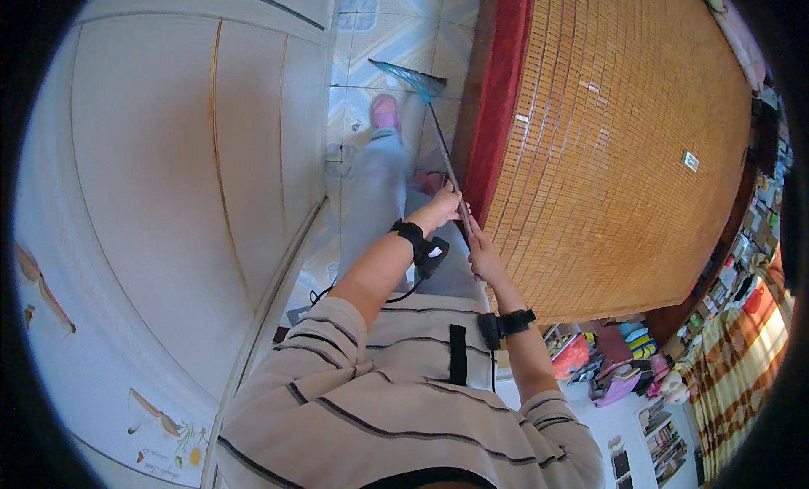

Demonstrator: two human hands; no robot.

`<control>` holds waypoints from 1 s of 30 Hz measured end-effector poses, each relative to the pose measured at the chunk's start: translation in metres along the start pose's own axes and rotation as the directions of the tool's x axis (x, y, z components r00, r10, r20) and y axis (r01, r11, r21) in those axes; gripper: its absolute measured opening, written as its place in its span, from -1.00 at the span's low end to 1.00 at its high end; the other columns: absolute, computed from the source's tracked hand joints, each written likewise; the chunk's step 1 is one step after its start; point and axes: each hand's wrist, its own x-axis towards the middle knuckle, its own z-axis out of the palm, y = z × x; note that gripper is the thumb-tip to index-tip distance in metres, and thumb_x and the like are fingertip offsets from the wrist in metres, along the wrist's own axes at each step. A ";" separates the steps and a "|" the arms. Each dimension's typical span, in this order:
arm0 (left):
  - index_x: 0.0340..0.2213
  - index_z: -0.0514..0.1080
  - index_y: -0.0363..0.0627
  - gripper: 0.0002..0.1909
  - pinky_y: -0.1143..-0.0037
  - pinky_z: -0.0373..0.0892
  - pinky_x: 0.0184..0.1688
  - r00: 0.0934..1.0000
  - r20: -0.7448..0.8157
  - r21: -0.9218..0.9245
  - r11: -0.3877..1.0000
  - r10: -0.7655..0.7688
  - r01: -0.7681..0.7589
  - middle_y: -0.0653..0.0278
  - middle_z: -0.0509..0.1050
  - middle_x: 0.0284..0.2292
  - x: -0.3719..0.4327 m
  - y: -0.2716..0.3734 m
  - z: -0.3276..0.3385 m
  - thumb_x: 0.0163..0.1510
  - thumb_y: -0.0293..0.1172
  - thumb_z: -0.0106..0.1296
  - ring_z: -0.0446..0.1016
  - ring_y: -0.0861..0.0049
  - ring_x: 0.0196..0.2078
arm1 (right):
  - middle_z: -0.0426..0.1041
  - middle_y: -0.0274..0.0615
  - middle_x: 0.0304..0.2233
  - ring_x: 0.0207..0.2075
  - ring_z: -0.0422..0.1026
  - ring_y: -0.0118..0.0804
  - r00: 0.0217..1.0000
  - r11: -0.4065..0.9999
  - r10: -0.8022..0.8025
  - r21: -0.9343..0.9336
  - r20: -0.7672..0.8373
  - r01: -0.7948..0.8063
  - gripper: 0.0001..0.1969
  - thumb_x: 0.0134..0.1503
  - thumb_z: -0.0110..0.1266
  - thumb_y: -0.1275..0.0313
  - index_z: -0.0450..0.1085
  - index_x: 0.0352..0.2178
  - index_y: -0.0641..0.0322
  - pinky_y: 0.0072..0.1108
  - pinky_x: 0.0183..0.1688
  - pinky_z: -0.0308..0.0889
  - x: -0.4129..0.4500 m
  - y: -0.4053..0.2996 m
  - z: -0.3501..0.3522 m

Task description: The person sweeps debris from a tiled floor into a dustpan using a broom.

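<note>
Both hands grip the thin dark handle of a broom (442,137), which slants from my waist toward the tiled floor. My left hand (444,206) wraps the pole higher in the picture, closer to the broom head. Just below it, my right hand (485,255) holds the end part of the pole, beside the corner of the bed. The broom head (414,78), with a teal fan-shaped frame and dark bristles, is down at the floor past my pink shoe (384,112). Its bristle tips are hard to make out.
A bed with a woven tile mat (619,154) and a red side edge (499,109) borders the patterned floor (395,37) on the right. White wardrobe doors (177,141) stand close on the left. Bags and boxes (613,369) crowd the lower right, near a striped curtain (727,369).
</note>
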 end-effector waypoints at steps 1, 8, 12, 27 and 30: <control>-0.18 0.02 -0.05 -0.77 0.25 0.30 -0.29 1.000 -0.004 -0.001 1.000 0.001 -0.001 0.17 0.24 -0.40 -0.002 -0.007 0.001 0.07 -0.44 -0.40 0.34 0.35 -0.39 | 0.11 -0.31 -0.80 -0.86 0.08 -0.51 0.999 0.998 0.037 0.056 0.030 -0.039 -0.58 0.11 -0.40 0.29 -0.11 0.04 -0.26 -0.66 -0.84 0.09 -0.009 0.000 -0.001; -0.08 -0.06 0.02 -0.66 0.30 0.32 -0.32 0.996 -0.068 0.081 0.995 -0.058 0.063 0.22 0.26 -0.46 -0.018 -0.001 0.005 0.07 -0.41 -0.42 0.33 0.43 -0.45 | 0.06 -0.41 -0.78 -0.86 0.00 -0.60 0.998 0.972 0.039 0.229 0.056 -0.051 -0.57 0.11 -0.41 0.22 -0.14 0.05 -0.23 -0.74 -0.86 0.01 -0.023 0.001 0.015; 0.04 -0.24 0.22 -0.48 0.36 0.32 -0.37 0.999 -0.043 0.072 0.997 0.033 -0.030 0.23 0.29 -0.47 -0.013 0.037 -0.005 0.08 -0.37 -0.36 0.33 0.44 -0.48 | 0.07 -0.40 -0.80 -0.88 0.00 -0.60 0.999 0.888 -0.021 0.459 0.025 0.007 -0.58 0.12 -0.40 0.23 -0.13 0.05 -0.22 -0.73 -0.88 0.00 0.009 -0.009 0.026; 0.05 -0.18 0.24 -0.46 0.41 0.30 -0.42 0.998 -0.049 0.422 0.907 0.032 -0.009 0.33 0.33 -0.43 0.035 0.155 -0.031 0.07 -0.33 -0.28 0.31 0.53 -0.44 | 0.08 -0.39 -0.75 -0.84 -0.03 -0.61 0.999 0.509 0.050 0.860 -0.002 -0.023 -0.55 0.11 -0.40 0.18 -0.21 0.05 -0.28 -0.78 -0.86 -0.07 0.077 -0.117 0.048; 0.05 -0.18 0.26 -0.46 0.43 0.30 -0.40 0.994 -0.090 0.465 0.885 0.058 -0.009 0.34 0.32 -0.44 0.041 0.161 -0.033 0.07 -0.33 -0.28 0.31 0.54 -0.43 | 0.07 -0.39 -0.75 -0.84 -0.02 -0.61 0.999 0.481 0.045 0.876 0.004 -0.025 -0.55 0.11 -0.41 0.18 -0.20 0.05 -0.28 -0.79 -0.86 -0.08 0.083 -0.122 0.048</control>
